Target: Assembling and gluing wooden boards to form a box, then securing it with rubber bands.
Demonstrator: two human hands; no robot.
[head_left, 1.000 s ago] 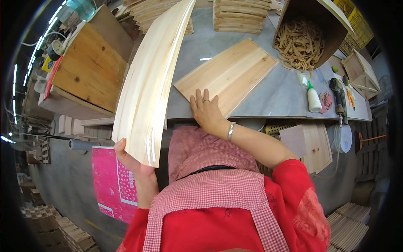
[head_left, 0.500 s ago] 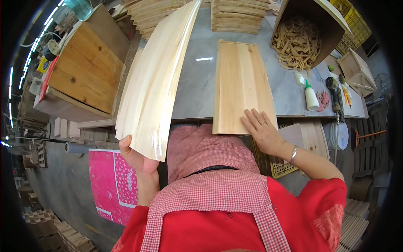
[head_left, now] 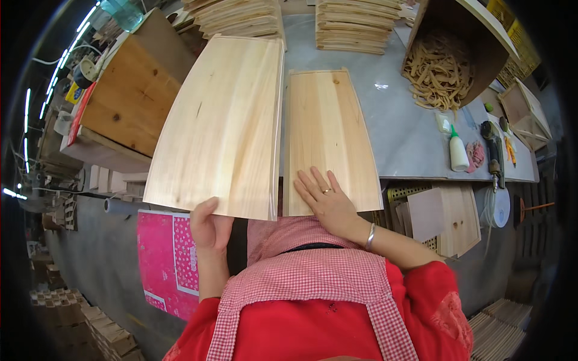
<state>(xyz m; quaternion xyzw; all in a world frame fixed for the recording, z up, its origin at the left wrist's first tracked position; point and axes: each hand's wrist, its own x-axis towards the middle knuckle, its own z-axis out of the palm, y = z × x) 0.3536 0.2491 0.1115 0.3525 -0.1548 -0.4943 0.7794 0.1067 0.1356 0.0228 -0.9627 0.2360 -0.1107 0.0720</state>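
Note:
My left hand (head_left: 211,225) grips the near edge of a pale wooden panel (head_left: 217,126), thumb on top and fingers hidden beneath. The panel lies nearly flat at the left, its right edge alongside a second wooden panel (head_left: 328,129). On that second panel, which overhangs the near edge of the grey table (head_left: 391,120), my right hand (head_left: 325,201) rests flat with fingers spread. A narrow dark gap shows between the two panels.
Two stacks of wooden panels (head_left: 355,27) stand at the back. To the right are a tipped box of tan strips (head_left: 439,72), a white glue bottle with green tip (head_left: 458,153), a pink cloth (head_left: 475,156) and a dark power tool (head_left: 494,153). A wooden box (head_left: 129,96) stands at left.
The left panel has turned from tilted on edge to nearly flat. The right panel, under my right hand, has slid left and toward me, so the two now lie close together.

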